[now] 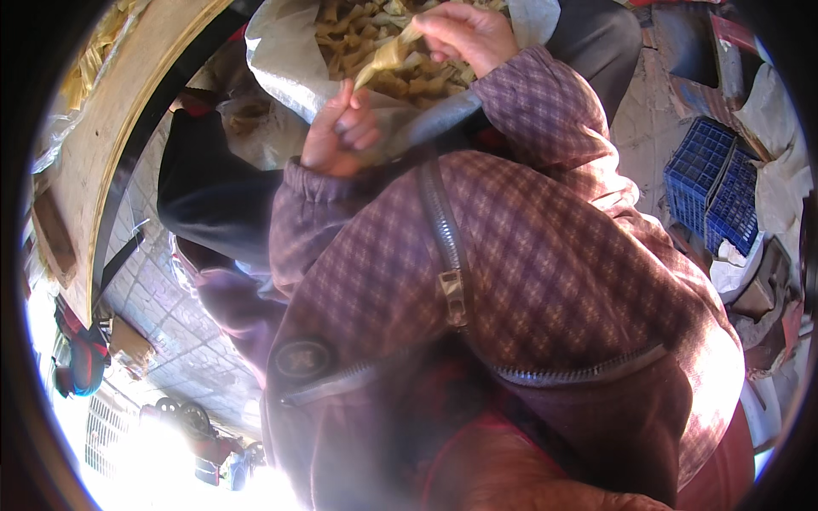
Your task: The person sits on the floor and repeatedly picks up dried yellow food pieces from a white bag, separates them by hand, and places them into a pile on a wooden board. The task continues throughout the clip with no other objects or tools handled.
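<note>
A pale yellow, knotted strip, perhaps dried husk or leaf, point(388, 56) is stretched between my two hands at the top of the view. My left hand point(343, 131) pinches its lower end between thumb and forefinger. The upper end is in the fingers of my right hand point(470, 35). Right behind and below the strip stands a white woven plastic sack point(281, 54), its mouth rolled wide. Many similar tan, folded or knotted pieces point(351, 38) fill the sack. What the strip is made of cannot be told for certain.
A curved-looking wooden board point(137, 83) runs along the left, with more yellow strips point(86, 70) beyond it. Blue plastic crates point(700, 172) stand on the paved floor point(172, 332) at right, beside scraps and sacking. Someone's dark trouser leg point(211, 191) is near the sack.
</note>
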The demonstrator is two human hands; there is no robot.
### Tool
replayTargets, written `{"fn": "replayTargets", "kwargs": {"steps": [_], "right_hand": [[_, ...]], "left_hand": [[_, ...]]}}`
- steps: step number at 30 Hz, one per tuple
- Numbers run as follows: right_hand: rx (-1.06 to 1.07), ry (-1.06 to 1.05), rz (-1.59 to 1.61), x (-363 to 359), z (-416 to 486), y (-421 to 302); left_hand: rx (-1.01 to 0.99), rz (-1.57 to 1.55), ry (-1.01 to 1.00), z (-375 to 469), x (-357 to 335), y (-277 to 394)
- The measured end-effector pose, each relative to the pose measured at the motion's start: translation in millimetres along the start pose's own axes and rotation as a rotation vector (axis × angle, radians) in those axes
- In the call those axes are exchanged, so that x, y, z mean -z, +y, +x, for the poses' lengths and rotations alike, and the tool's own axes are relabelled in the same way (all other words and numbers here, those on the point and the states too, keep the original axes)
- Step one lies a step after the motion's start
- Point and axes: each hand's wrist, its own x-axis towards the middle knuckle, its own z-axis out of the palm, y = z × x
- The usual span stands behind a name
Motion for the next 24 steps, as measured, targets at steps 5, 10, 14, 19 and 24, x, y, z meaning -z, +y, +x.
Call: {"fn": "replayTargets", "kwargs": {"steps": [5,10,14,19,24], "right_hand": [[-0.177,-0.272,-0.107,-12.9,-6.1,-22.3],[-0.258,-0.354,0.129,-43.5,-6.5,-22.6],[-0.314,-0.240,0.326,-37.7,-4.9,-16.1],[-0.417,-0.279,0.371,-16.8,-13.3,-34.7],[-0.235,-0.110,0.182,-20.4,0.5,-74.9]], "left_hand": [[0.061,-0.030,-0.019,-2.1,4.1,1.8],[0.075,-0.037,0.030,-1.0,-0.4,-1.7],[0.035,0.018,0.034,1.5,0.0,-2.7],[-0.088,0.208,0.173,-7.2,-12.0,-11.8],[-0.350,0.704,0.242,1.3,-35.6,13.2]]}}
